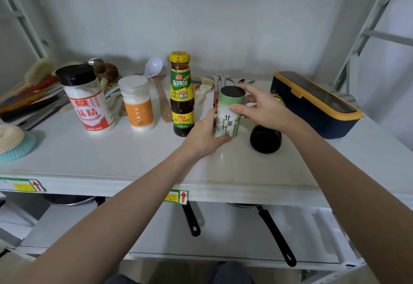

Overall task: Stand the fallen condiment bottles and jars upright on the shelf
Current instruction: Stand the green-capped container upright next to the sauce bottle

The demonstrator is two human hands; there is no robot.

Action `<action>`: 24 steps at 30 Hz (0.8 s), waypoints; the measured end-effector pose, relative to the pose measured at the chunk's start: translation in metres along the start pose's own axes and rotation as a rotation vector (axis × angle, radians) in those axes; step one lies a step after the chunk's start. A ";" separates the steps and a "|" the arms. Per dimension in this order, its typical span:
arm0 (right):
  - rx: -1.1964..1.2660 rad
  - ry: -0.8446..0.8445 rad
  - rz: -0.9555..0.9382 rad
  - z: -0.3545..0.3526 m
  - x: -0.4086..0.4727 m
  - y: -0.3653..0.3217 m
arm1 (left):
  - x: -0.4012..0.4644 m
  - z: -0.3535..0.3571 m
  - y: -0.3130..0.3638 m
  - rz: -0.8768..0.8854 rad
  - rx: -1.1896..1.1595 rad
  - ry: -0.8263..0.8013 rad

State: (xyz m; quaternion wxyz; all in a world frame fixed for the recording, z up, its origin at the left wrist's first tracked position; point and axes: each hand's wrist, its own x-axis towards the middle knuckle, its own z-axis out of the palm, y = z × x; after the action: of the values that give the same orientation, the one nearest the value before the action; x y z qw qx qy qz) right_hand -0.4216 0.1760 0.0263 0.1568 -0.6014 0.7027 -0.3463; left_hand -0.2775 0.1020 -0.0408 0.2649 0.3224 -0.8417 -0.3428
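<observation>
On the white shelf [111,156] a green-and-white salt canister [229,113] with a dark lid stands upright. My left hand [206,135] grips its lower left side. My right hand [260,107] holds its upper right side, thumb on the front. To the canister's right a dark bottle [265,138] lies on its side, base toward me, partly hidden by my right hand. Upright to the left stand a brown oyster sauce bottle [181,96], an orange-labelled sugar jar [136,102] and a red-labelled MSG jar [86,98].
A navy and yellow box [317,105] sits at the right. Spoons, brushes and spatulas [156,78] lie along the back. Knives [29,105] and a scouring pad [13,140] are at the left. Pans with black handles [274,234] rest on the lower shelf.
</observation>
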 end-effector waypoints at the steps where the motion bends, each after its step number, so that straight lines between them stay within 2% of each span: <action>1: -0.003 0.001 -0.001 0.000 0.001 0.000 | 0.000 0.000 0.000 -0.002 0.000 0.003; 12: -0.004 -0.031 0.053 -0.001 -0.001 0.001 | -0.011 -0.001 0.010 -0.025 -0.025 -0.028; 18: 0.030 0.016 0.086 -0.007 -0.011 -0.007 | -0.027 -0.015 0.022 -0.023 0.088 -0.077; 21: 0.007 0.068 0.083 -0.017 -0.021 -0.012 | -0.034 -0.020 0.022 -0.014 0.150 0.009; 24: -0.003 0.134 0.079 -0.025 -0.031 -0.014 | -0.044 -0.020 0.030 0.056 0.102 0.162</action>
State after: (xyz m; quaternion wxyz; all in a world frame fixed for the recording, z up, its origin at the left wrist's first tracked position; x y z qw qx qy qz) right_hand -0.4205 0.2123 0.0478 0.1218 -0.5491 0.7352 -0.3783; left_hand -0.2466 0.1421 -0.0158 0.3251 0.3383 -0.8425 -0.2648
